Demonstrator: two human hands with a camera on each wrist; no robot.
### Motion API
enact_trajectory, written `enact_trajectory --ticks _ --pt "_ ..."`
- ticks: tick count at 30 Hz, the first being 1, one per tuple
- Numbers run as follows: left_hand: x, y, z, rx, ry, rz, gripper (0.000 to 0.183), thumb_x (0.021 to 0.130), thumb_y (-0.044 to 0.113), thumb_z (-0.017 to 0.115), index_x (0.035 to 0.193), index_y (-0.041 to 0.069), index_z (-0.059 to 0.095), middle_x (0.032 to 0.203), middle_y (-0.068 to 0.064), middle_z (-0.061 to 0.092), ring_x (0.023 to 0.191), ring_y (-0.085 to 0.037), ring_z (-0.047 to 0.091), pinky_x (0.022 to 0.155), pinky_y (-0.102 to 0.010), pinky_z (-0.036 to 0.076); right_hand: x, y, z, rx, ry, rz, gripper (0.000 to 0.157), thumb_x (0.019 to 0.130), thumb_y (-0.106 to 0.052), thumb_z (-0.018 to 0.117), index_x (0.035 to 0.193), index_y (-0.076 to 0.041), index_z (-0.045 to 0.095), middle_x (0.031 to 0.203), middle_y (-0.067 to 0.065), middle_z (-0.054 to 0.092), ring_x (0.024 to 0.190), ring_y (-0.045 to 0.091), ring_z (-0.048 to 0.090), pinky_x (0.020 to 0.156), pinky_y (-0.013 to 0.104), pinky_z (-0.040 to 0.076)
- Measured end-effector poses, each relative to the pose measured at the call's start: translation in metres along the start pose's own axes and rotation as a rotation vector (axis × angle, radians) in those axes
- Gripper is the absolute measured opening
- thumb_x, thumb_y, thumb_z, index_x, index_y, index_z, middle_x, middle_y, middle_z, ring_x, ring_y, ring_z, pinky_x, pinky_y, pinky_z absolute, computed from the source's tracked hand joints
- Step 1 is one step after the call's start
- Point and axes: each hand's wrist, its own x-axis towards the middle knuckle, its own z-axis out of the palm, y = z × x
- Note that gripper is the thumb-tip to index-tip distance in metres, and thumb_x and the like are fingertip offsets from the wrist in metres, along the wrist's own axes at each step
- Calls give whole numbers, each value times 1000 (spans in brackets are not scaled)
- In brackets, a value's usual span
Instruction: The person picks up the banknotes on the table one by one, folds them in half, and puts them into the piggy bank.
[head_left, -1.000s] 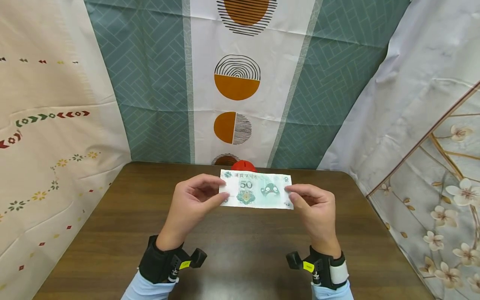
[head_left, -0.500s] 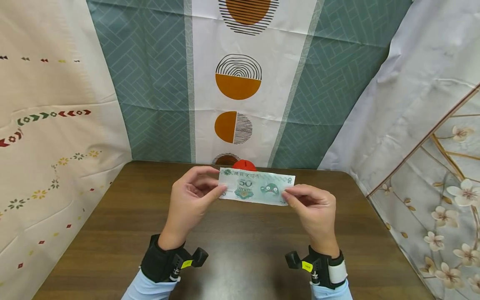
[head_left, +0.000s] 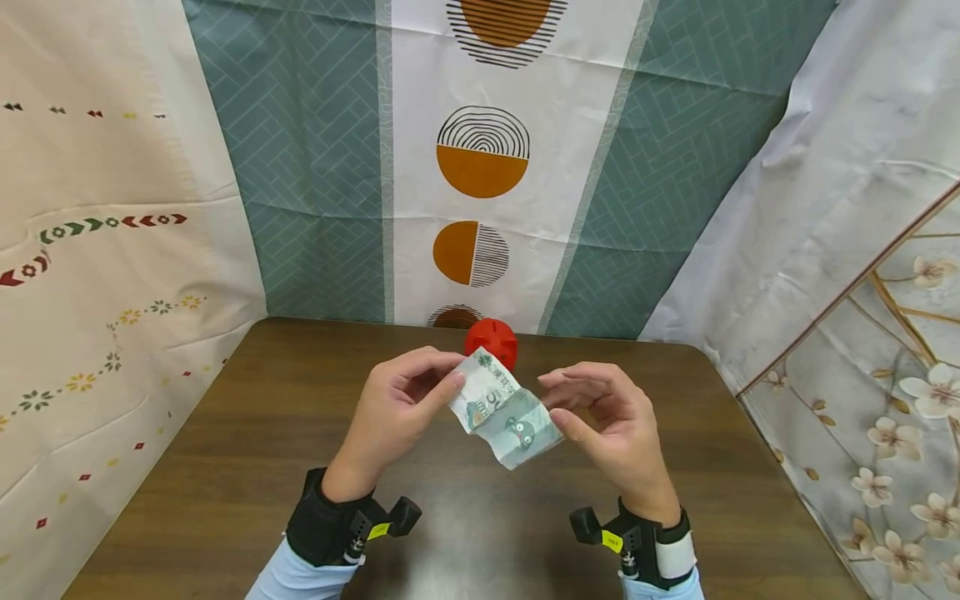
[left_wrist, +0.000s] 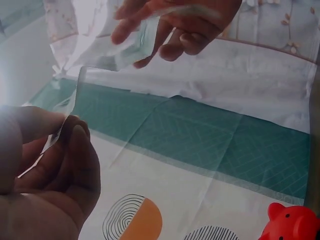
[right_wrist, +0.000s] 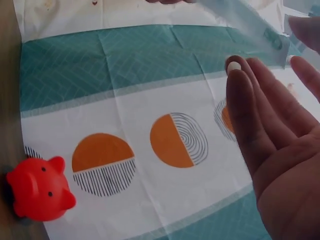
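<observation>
A green-and-white play banknote marked 50 hangs tilted between my hands, creased across its middle and drooping down to the right. My left hand pinches its upper left edge between thumb and fingers. Beside its lower right end is my right hand, thumb and fingers parted. In the right wrist view, the note's end lies near the fingertips of the right hand, with a gap between thumb and fingers. Behind the note, a red piggy bank stands on the table; its snout side shows in the right wrist view.
The brown wooden table ends at a hanging cloth with teal and white bands at the back. A cream patterned cloth hangs at the left, and a white floral one at the right. Both wrists wear black camera straps.
The banknote has gone from flat and level to creased and tilted, its right end dropping. My right fingers have let go of it and spread. More of the piggy bank shows.
</observation>
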Motion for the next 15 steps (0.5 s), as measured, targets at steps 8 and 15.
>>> enact_trajectory --ticks 8,15 --pt "0 2 2 23 -88 -4 22 84 -14 60 103 -4 65 89 -10 62 72 -22 55 57 -27 51 2 0 10 -74 -115 105 44 73 15 66 114 4 53 82 13 64 64 21 59 53 32 53" --pt "0 1 4 24 -83 -1 23 84 -12 61 105 -3 64 91 -9 63 73 -21 55 59 -27 51 0 0 14 -61 -104 150 47 70 22 63 113 5 54 78 12 62 64 21 57 49 30 52"
